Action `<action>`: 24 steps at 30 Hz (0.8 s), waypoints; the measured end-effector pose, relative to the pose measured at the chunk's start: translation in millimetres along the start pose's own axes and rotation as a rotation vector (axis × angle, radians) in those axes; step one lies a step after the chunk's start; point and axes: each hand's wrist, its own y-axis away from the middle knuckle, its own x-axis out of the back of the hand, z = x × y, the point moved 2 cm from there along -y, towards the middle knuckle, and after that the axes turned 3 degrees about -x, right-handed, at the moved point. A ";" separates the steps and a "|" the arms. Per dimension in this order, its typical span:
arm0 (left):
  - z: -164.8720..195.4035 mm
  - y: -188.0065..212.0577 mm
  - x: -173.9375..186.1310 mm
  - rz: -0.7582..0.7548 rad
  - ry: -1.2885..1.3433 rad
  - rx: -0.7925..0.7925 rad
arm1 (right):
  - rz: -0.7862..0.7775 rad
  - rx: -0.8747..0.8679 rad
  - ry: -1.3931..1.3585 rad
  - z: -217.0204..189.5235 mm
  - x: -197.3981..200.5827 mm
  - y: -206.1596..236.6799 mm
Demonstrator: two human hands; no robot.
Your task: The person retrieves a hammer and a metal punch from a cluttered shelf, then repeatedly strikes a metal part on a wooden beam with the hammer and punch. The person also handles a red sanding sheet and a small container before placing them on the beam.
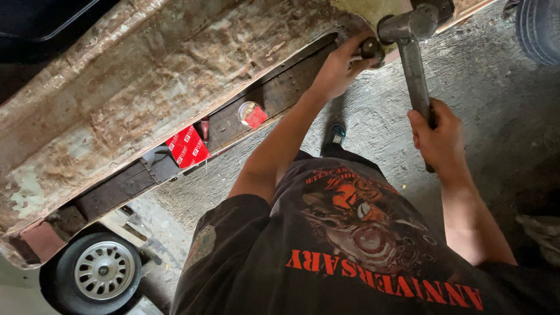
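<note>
Grey steel hammer [412, 46]: head at rusty panel's [146, 81] far edge, handle running back toward worker. R hand [438, 137] fisted on handle end; L hand [341, 67] nearer head, closed round small dark tool [371, 49] against panel.

The scene is dim and unevenly lit: soft light falls on the rusty car panel [146, 76] and the concrete floor [379, 122] at centre, while the upper left and right edges sink into near-black shadow. The hammer [411, 52] head shows slight motion blur, and wide-angle distortion bends the frame edges.
</note>
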 end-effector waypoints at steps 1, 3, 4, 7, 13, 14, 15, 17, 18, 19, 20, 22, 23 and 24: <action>0.0 -0.9 0.4 0.013 0.011 -0.030 | 0.003 0.001 0.008 -0.1 0.9 1.8; -1.8 -2.8 1.7 0.031 0.036 -0.093 | 0.017 0.000 0.021 0.2 2.3 6.9; -3.5 -3.7 1.3 0.017 0.030 -0.108 | 0.037 0.016 0.064 0.3 3.9 10.1; -9.1 -6.0 0.8 0.000 -0.015 -0.156 | 0.097 0.140 0.210 -0.9 8.6 20.8; -15.2 -1.5 -6.2 -0.045 -0.161 -0.162 | 0.101 0.325 0.460 -8.4 14.4 23.2; -15.4 -2.6 -4.8 -0.029 -0.128 -0.170 | 0.079 0.278 0.518 -9.4 14.8 19.3; -15.8 -3.8 -2.4 -0.016 -0.095 -0.178 | 0.057 0.230 0.573 -9.6 14.1 18.6; -15.6 -9.1 4.9 0.013 -0.099 -0.258 | 0.072 0.259 0.546 -12.9 13.2 18.6; -15.5 -12.8 11.1 0.030 -0.104 -0.296 | 0.076 0.277 0.531 -14.9 12.7 18.8; -16.4 -15.9 12.2 -0.015 -0.069 -0.261 | 0.087 0.261 0.474 -15.5 12.1 20.4; -17.0 -19.0 10.8 -0.059 -0.030 -0.225 | 0.098 0.243 0.422 -16.0 12.2 23.3; -17.9 -19.9 11.4 -0.099 -0.035 -0.196 | 0.105 0.223 0.343 -16.9 10.5 25.6; -17.7 -19.0 9.3 -0.097 -0.067 -0.204 | 0.106 0.215 0.325 -16.9 10.6 27.0; -17.2 -16.8 6.3 -0.096 -0.096 -0.211 | 0.106 0.204 0.310 -16.8 10.9 27.4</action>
